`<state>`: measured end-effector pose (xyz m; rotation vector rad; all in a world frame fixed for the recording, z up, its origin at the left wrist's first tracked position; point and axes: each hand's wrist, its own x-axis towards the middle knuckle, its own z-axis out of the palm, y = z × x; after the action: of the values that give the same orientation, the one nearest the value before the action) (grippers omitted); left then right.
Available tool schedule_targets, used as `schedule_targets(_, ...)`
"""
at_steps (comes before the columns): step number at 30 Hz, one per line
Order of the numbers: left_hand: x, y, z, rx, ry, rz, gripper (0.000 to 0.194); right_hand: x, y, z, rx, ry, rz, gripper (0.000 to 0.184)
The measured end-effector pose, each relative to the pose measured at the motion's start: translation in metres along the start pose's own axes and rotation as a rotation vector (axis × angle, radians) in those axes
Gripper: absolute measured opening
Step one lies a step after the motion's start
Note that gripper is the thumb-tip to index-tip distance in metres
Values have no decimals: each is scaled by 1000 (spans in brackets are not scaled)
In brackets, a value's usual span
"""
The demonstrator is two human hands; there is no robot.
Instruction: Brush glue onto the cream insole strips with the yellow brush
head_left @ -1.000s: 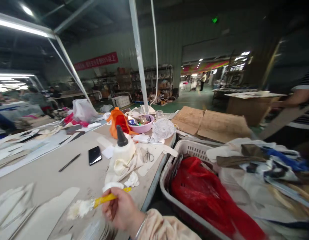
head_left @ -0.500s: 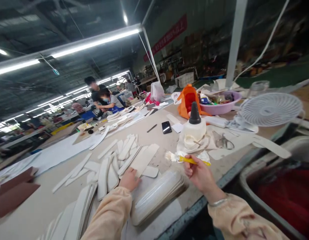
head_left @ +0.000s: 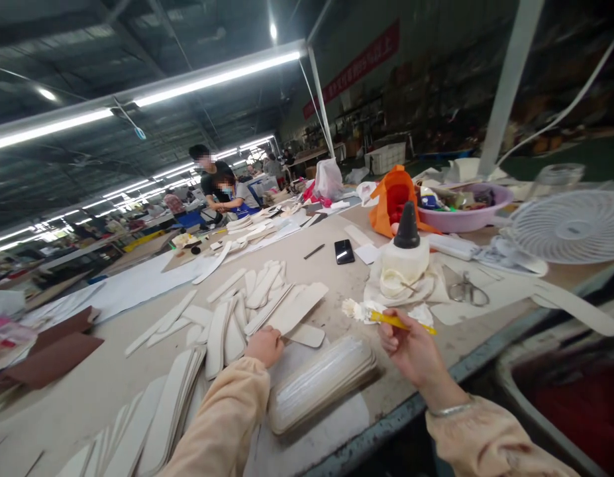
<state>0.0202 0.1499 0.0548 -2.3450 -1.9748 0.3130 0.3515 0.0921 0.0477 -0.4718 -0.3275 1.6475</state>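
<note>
In my right hand (head_left: 410, 348) is a glue brush (head_left: 393, 320), its yellow handle gripped between thumb and fingers. White glue clumps on its bristles, which point left over the table. My left hand (head_left: 264, 346) is closed at the near end of a flat cream strip (head_left: 301, 306) with rounded corners; part of the grip is hidden. Between my hands lies a stack of similar strips (head_left: 324, 381), its top wet and shiny. Behind the brush stands a white glue bottle (head_left: 405, 257) with a black cone cap (head_left: 407, 228).
More loose strips (head_left: 220, 338) and a fanned stack (head_left: 172, 404) lie leftward. Beyond are a phone (head_left: 344, 252), a pen (head_left: 314, 252), scissors (head_left: 468, 291), an orange bag (head_left: 393, 199), a purple basin (head_left: 465, 215) and a white fan (head_left: 569, 228). Two people (head_left: 220, 189) stand farther back.
My left hand has closed at the strip's near end, and the strip has shifted slightly. The brush stays in my right hand. The whole view has swung a little left.
</note>
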Motion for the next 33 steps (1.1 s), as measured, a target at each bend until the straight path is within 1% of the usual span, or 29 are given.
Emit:
schedule_targets(3, -4, -10, -1, -16, 10, -48, 23, 0, 1, 2, -23, 13, -3, 20)
schedule_targets(6, -7, -15, 0, -40, 30, -74, 22, 1, 4, 4, -47, 8, -5, 21)
schedule_targets(8, -9, -16, -2, -59, 61, -82, 21, 0, 6, 4, -62, 5, -12, 23)
schedule_targets(10, -10, -18, -8, -77, 116, -103, 23, 0, 7, 2, -83, 7, -28, 24)
schedule_targets(13, -15, -24, -28, -109, 232, -153, 31, 2, 9, -1, -147, 12, -116, 28)
schedule_targets(16, -34, -31, -56, -160, 337, -144, 35, 4, 11, -5, -257, 47, -253, 32)
schedule_targets(19, -65, -29, -80, -246, 398, -71, 33, 3, 13, -4, -386, 100, -353, 34)
schedule_targets(22, -98, -15, -93, -450, 468, 49, 29, 1, 17, 0, -486, 75, -395, 35)
schedule_targets(24, -115, -3, -92, -588, 469, 96, 28, -2, 19, 5, -527, 25, -367, 36)
schedule_targets(27, -129, 14, -79, -715, 400, 101, 27, -8, 21, 11, -607, -29, -335, 34)
schedule_targets(29, -130, 25, -67, -779, 363, 76, 26, -13, 22, 13, -671, -67, -349, 33)
schedule_targets(31, -129, 32, -56, -874, 330, 19, 25, -15, 22, 12, -739, -87, -355, 35)
schedule_targets(33, -125, 37, -47, -978, 291, -51, 24, -13, 21, 8, -850, -43, -378, 37)
